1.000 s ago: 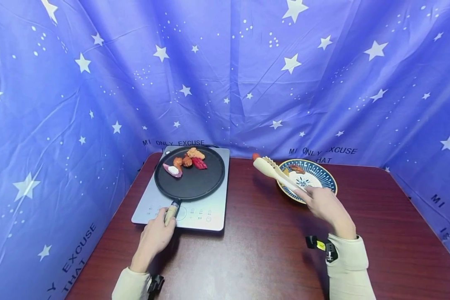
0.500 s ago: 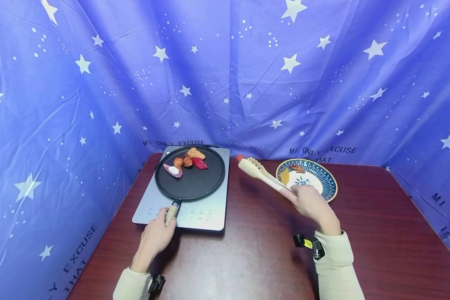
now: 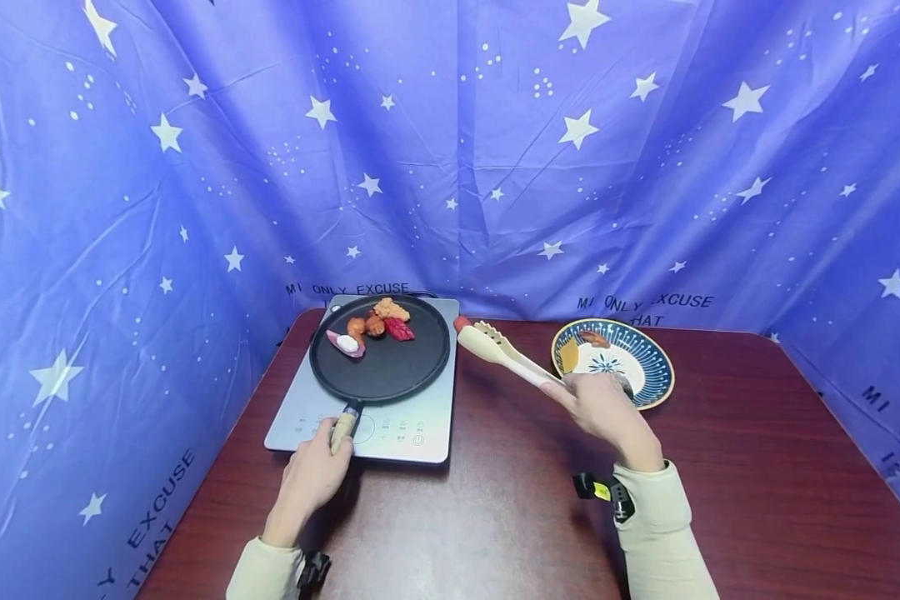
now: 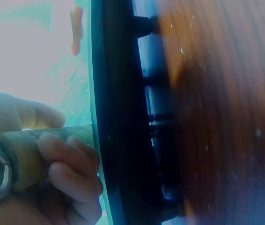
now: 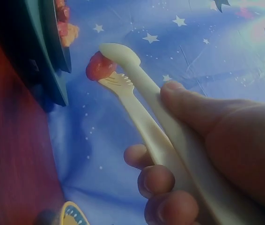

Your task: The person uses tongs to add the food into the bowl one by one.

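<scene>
A small red lump (image 3: 461, 323) is pinched in the tips of cream tongs (image 3: 508, 353), held up off the table just beyond the pan's right rim. The lump is mostly hidden by the tips, so I cannot tell its long axis. The tongs themselves slant from the right hand (image 3: 603, 410) toward the pan (image 3: 390, 375), so the lump lies ahead and to the left of those fingers, between them and the pan. The right hand, the nearer to the lump, has its thumb along one arm of the tongs and its fingers curled round the other. In front of the pan, the left hand (image 3: 317, 473) grips the pan's handle (image 3: 342, 431), fingers wrapped round it. On the pan's far left part sits a cluster of food (image 3: 375, 324), orange, tan, red and purple with white. Beneath the pan is a silver cooker (image 3: 433, 425); well to its right, a blue-patterned plate (image 3: 662, 364) bears a yellow piece (image 3: 569, 354) and a brown one (image 3: 594, 338). Under everything is a dark red table (image 3: 525, 517); behind the pan hangs a starry blue curtain (image 3: 420, 225).
</scene>
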`<state>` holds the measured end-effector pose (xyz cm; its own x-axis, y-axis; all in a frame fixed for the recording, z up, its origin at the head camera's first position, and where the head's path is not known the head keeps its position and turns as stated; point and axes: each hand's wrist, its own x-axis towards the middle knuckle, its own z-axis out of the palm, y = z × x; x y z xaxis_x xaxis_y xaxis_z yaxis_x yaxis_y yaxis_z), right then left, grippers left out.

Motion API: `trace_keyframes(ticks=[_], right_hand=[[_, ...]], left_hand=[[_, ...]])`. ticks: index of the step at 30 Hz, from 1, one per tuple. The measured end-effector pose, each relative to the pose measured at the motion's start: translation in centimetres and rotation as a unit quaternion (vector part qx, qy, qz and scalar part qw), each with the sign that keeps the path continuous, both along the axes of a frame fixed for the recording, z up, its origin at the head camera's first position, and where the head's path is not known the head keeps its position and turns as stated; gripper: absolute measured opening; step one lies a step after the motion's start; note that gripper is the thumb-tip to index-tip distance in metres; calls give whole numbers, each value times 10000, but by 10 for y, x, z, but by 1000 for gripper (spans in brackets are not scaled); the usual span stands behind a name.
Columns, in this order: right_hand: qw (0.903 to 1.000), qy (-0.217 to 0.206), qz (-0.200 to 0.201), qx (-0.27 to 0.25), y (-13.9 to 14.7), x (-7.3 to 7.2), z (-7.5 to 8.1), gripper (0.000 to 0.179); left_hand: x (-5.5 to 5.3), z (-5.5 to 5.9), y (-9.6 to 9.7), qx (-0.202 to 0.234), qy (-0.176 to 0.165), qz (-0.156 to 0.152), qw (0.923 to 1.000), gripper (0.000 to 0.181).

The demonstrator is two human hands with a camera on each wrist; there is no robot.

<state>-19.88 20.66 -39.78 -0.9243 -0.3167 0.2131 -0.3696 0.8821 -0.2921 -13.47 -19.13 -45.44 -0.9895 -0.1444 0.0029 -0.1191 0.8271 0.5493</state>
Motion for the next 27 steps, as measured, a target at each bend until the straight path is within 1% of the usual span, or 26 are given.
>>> trace_keyframes(ticks=[8, 15, 20, 27], right_hand=[[9995, -184, 52, -251, -11, 1, -1, 42], [9993, -94, 178, -326, -19, 0, -4, 41], [9990, -145, 212, -373, -27, 1, -4, 40], [9987, -105, 375, -314, -39, 0, -5, 40]], left_hand=[[0, 0, 0, 17, -6, -4, 10000, 40], [-1, 0, -1, 16, -21, 6, 10000, 41], [-1, 0, -1, 19, -22, 2, 10000, 41], [0, 0, -1, 23, -60, -4, 10000, 42]])
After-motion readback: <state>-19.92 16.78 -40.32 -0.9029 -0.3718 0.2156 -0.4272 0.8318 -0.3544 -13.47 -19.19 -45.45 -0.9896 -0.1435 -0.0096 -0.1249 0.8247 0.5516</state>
